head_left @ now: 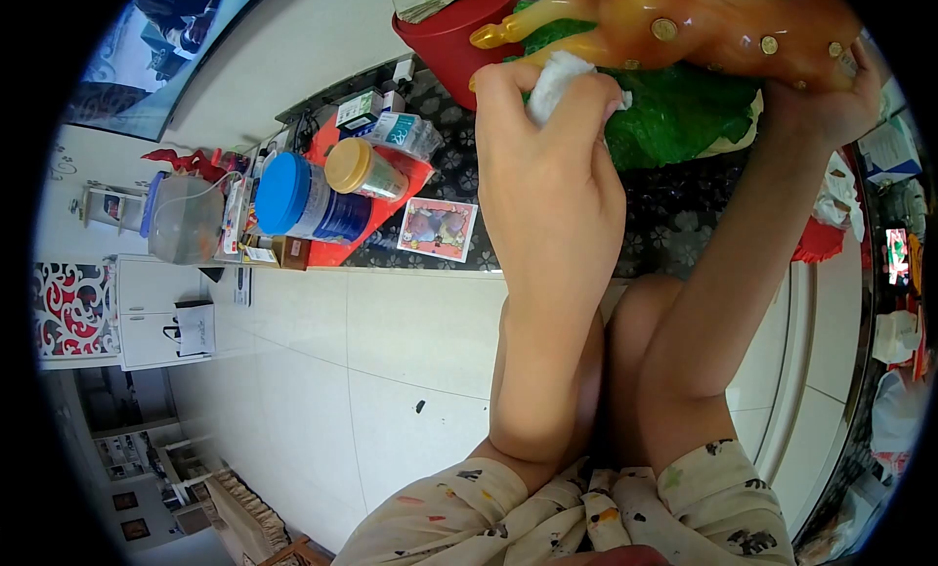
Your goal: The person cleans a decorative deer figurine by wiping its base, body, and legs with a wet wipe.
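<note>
A glossy orange-brown figurine (pixel 703 28) with gold coin shapes and gold-tipped legs lies across the top right, above a green leaf-like part (pixel 674 116). My left hand (pixel 552 155) pinches a crumpled white wad (pixel 559 85) between its fingers, against one of the figurine's legs. Over at the right, my right hand (pixel 845 102) is wrapped round the figurine's far end, its fingers partly hidden behind it. The green part rests over a dark flower-patterned tabletop (pixel 684 236).
Left on the tabletop stand a red bucket (pixel 454 48) with banknotes on top, a blue-lidded tub (pixel 313 199), a yellow-lidded jar (pixel 366 170), small boxes (pixel 360 111) and a pink picture card (pixel 438 229). A red cloth (pixel 819 241) lies at the right.
</note>
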`<state>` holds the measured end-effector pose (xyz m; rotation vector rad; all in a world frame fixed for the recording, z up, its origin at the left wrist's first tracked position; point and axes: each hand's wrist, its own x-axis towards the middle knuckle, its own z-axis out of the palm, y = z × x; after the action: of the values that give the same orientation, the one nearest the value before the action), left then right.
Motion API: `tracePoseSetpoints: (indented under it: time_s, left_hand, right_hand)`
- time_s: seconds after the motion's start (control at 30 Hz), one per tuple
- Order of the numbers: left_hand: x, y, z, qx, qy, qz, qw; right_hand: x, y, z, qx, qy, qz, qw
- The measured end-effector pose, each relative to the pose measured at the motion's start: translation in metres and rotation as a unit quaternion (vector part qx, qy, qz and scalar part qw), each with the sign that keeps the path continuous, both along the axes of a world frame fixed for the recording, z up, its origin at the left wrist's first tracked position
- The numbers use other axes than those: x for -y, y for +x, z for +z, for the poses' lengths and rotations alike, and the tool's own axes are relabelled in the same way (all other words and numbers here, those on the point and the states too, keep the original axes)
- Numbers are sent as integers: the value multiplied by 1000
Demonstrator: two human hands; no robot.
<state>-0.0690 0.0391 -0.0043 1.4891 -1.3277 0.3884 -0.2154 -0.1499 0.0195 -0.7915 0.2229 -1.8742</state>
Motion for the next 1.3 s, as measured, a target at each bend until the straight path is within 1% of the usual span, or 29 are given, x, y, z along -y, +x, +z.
tracePoseSetpoints:
  time_s: [0.13, 0.23, 0.3, 0.33, 0.37, 0.43, 0.53, 0.6, 0.67, 0.7, 0.73, 0.8, 0.9, 1.0, 1.1, 1.2, 1.3]
  left_hand:
    - [-1, 0, 2, 5, 19, 6, 1000]
    - [0, 0, 0, 0, 1, -7, 1000]
    - [0, -3, -2, -62, -26, -1, 998]
    - [0, -4, -2, -92, -39, 1, 995]
    - [-1, -4, -2, -94, -41, 13, 995]
    - [-3, -5, 2, -97, -43, 36, 994]
    - [0, -10, 1, -82, -45, 7, 996]
    - [2, -13, 0, -63, -28, -13, 997]
    - [1, -16, 2, -63, -7, -9, 998]
    - [1, -17, 3, -63, 4, -8, 998]
    - [1, -12, 2, -5, 8, -4, 1000]
    - [-1, -15, 5, -49, 16, -14, 999]
    - [-6, -19, 9, -82, 34, -8, 996]
    - [-9, -19, 11, -95, 49, -4, 994]
    - [-12, -22, 13, -133, 60, -12, 989]
    - [-17, -24, 16, -161, 75, -15, 984]
    - [-18, -26, 20, -183, 94, -6, 979]
  right_hand:
    - [-3, 4, 2, -4, -1, -17, 1000]
    - [-4, 5, 3, -7, -2, -35, 999]
    - [-3, 3, 2, -15, -3, -31, 999]
    - [-6, 6, -2, 16, -68, 22, 997]
    - [-10, 9, -8, 47, -132, 74, 987]
    - [-12, 11, -12, 74, -200, 123, 969]
    - [-9, 11, -13, 71, -207, 125, 968]
    - [-10, 10, -12, 75, -200, 132, 968]
    - [-14, 8, -10, 78, -189, 146, 968]
    - [-14, 7, -7, 65, -155, 120, 978]
    - [-14, 6, -3, 51, -121, 96, 987]
    - [-6, 3, 1, -6, 6, -19, 1000]
    - [-5, -1, 0, -48, 17, -81, 995]
    - [-12, 1, 0, -21, 8, -31, 999]
    - [-10, -5, -4, -9, 18, -27, 999]
    - [-6, -10, -7, -7, 47, -53, 997]
    - [6, -15, -14, -2, 33, -48, 998]
